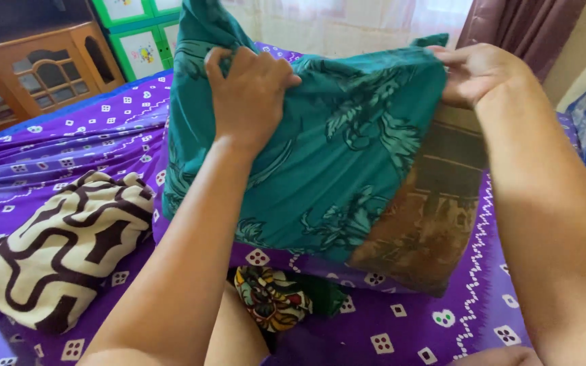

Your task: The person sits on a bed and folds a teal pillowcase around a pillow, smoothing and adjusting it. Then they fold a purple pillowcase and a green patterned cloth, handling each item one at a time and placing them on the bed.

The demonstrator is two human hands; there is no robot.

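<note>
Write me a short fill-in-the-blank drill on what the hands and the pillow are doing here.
Both hands grip a pillowcase whose colour is ____.
The left hand bunches the fabric near the pillow's ____ edge.
The brown pillow shows at the case's ____ side.
The folded cream-and-brown cloth lies on a ____ bedsheet.

Missing words: teal; top; right; purple

You've got a purple patterned bedsheet [69, 135] underneath, with a cream-and-brown patterned pillow [62, 247] lying on it at left. Small multicoloured cloth [272, 298] sits low centre. Wooden cabinet [32, 68] and green drawers [140, 34] stand behind, maroon curtain [517, 24] top right.
</note>
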